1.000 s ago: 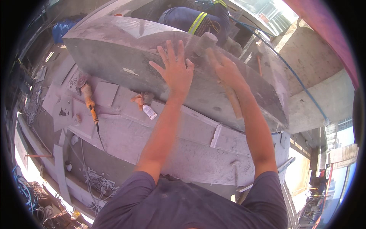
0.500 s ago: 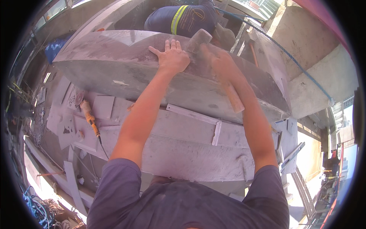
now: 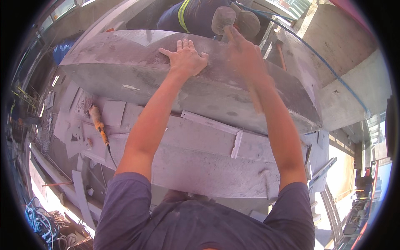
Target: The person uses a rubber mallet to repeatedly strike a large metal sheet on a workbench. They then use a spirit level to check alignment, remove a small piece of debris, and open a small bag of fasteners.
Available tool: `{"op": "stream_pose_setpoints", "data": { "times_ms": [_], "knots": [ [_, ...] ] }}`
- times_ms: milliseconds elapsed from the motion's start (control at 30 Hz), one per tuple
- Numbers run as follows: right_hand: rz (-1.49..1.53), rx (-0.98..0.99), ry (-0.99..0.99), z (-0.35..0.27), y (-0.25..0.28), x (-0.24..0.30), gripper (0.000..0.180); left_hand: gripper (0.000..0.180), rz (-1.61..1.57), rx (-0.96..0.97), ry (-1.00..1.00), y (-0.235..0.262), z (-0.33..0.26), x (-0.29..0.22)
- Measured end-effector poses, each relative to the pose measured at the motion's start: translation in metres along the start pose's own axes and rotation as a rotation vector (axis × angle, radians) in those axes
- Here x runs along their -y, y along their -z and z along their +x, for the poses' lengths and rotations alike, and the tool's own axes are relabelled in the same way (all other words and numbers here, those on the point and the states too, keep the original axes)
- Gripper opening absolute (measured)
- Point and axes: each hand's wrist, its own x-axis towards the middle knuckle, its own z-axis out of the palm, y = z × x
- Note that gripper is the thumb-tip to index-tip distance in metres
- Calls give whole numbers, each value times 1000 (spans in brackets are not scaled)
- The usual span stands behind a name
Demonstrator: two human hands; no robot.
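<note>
My left hand (image 3: 187,59) lies spread and flat on the dusty top of a long grey slab-like block (image 3: 137,81). My right hand (image 3: 248,58) is closed around the wooden handle of a mallet (image 3: 223,20), smeared by motion. Its pale, rounded head is raised above the block's far edge, and the handle's tail sticks out below my fist along my forearm. Under the block's near side, a flat metal carpenter's square (image 3: 210,122) lies on the dusty work surface (image 3: 200,171). To the left rests an orange corded angle grinder (image 3: 100,126).
Just beyond the block, a person in dark clothing with a reflective band (image 3: 183,16) bends low. A blue rope (image 3: 329,68) runs down at the right beside a concrete block (image 3: 354,83). Tangled blue cord (image 3: 39,221) lies at lower left; loose boards (image 3: 81,196) lie nearby.
My right hand and the mallet have lifted, the head swinging up off the block's top. My left hand stays flat on the block. The bent person has shifted slightly.
</note>
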Motion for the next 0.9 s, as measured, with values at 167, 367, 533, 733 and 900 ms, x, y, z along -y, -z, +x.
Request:
{"op": "stream_pose_setpoints", "data": {
  "times_ms": [167,367,533,733,900],
  "knots": [
    [-39,19,3,-4,-7,-53,52,82,-11,-28,-65,-6,7,-17],
    [-73,67,-95,-25,-1,-61,40,82,51,19,-15,2,11,-14],
    [-128,53,-244,-75,41,-84,57,83,133,61,-26,-7,7,-16],
    [-247,-154,-480,-142,73,-154,58,84,110,55,-33,-16,21,-8],
    [39,-179,-357,-141,86,-161,55,54,-324,-610,-393,-1,56,73]
  ]
}}
